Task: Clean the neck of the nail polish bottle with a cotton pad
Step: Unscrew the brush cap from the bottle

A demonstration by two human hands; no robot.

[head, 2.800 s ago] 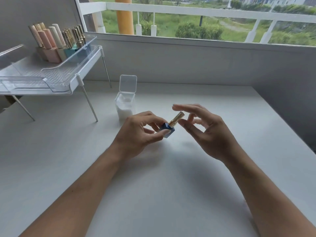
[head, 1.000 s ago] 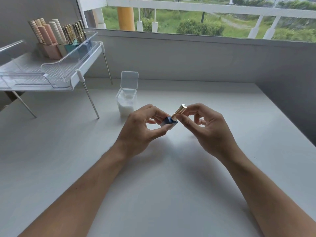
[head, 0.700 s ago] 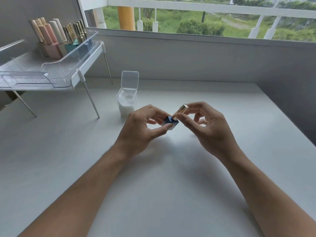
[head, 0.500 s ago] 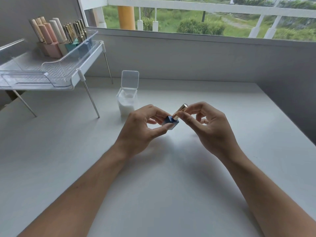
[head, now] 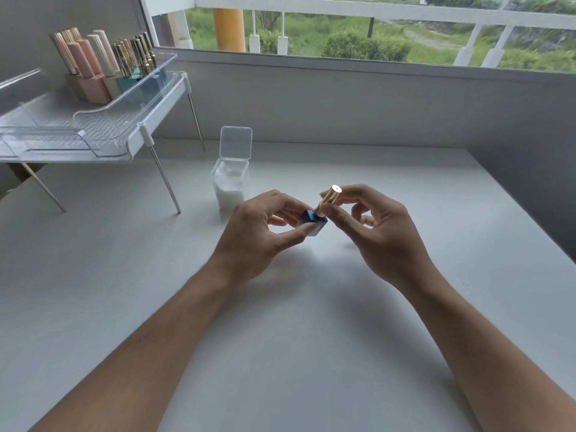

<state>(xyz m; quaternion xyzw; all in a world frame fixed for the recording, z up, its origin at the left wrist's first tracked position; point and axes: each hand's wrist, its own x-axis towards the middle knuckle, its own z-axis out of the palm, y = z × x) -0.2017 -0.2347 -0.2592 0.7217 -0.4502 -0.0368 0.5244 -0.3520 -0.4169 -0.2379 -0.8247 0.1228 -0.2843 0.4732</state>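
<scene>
- Left hand pinches the blue nail polish bottle above mid-table
- Right hand pinches its gold cap, tilted toward 1 o'clock
- Open cotton pad box stands at 10 o'clock of the bottle, near

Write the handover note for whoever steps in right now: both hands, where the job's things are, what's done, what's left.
Left hand: pinching the blue nail polish bottle by its base, above the table.
Right hand: thumb and fingers on the gold cap, which is on the bottle.
Cotton pad box: lid open, behind the left hand, pads inside.
Done: bottle picked up.
Left: take the cap off, take a pad, wipe the neck.
</scene>
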